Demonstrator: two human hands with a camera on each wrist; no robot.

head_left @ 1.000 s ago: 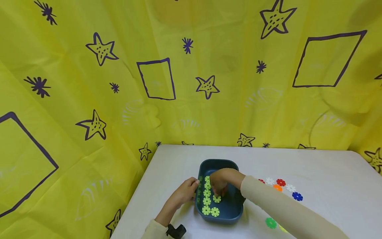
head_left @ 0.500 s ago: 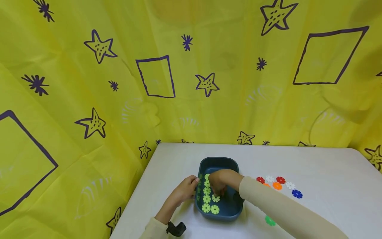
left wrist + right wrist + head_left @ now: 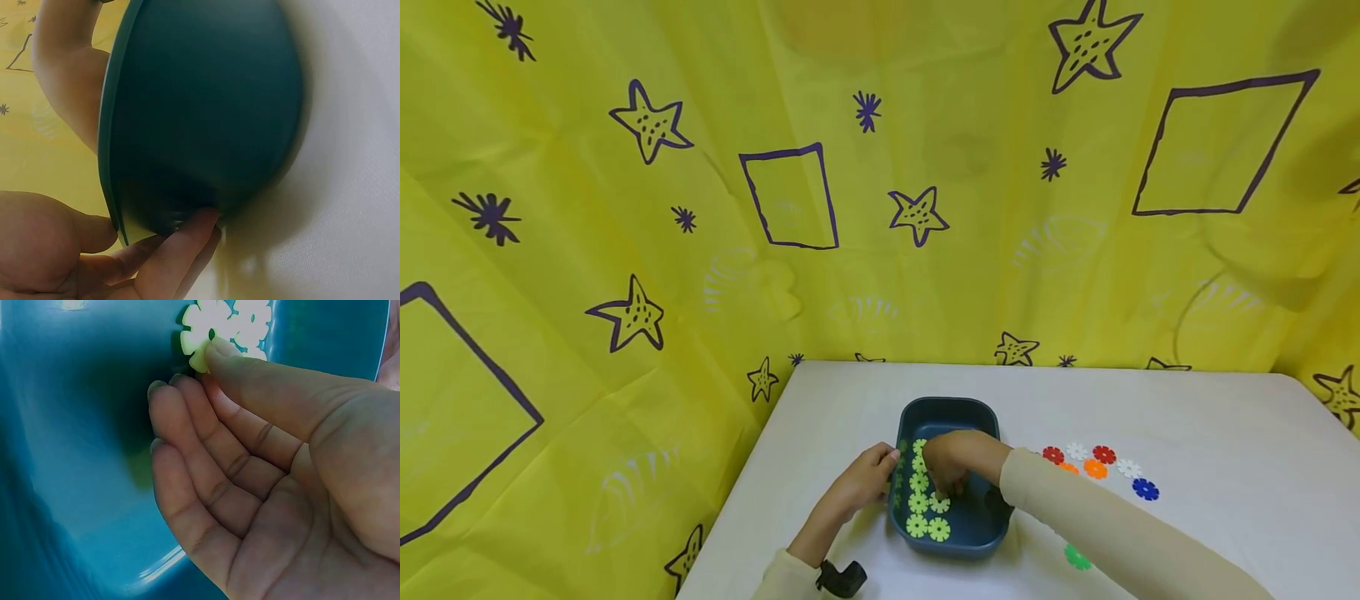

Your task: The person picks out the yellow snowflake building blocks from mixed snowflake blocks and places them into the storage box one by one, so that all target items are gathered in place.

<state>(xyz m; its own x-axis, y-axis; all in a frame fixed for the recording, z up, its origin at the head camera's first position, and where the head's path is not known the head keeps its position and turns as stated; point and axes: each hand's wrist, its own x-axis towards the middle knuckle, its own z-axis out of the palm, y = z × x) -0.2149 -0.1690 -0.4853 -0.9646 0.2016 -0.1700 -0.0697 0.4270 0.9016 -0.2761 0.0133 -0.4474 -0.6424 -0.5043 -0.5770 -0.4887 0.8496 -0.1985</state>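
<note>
Here's a yellow-green flower disc [image 3: 203, 328], down inside the dark teal bin [image 3: 951, 547], right at the fingertips of the right hand [image 3: 953, 462]. The thumb lies on its edge with a finger behind it, so that's a pinch, the other fingers curling alongside. From the head view, the disc sits just in front of those fingertips, on the side toward the left hand [image 3: 867, 477].

Between the right hand and the bin wall nearest the left hand, there's a column of matching discs [image 3: 917, 503], its far end partly hidden by the right hand. One more, the near disc [image 3: 939, 529], lies closer to the person than the pinched one, beside the column's near end.

Over to the left hand: it's clamped on the bin's side wall, thumb at the rim, fingers against the outside. The hands are apart, one inside the bin, one at its edge.

Beyond the right forearm, on the white table [image 3: 1075, 404], a loose group: red discs [image 3: 1104, 454], white discs [image 3: 1129, 468], orange discs [image 3: 1095, 469] and a blue disc [image 3: 1146, 489]. On the near side of the right sleeve [image 3: 1112, 525], a green disc [image 3: 1078, 557] peeks out, partly covered. Behind everything, past both hands, hangs a yellow curtain [image 3: 985, 275] with dark stars.
</note>
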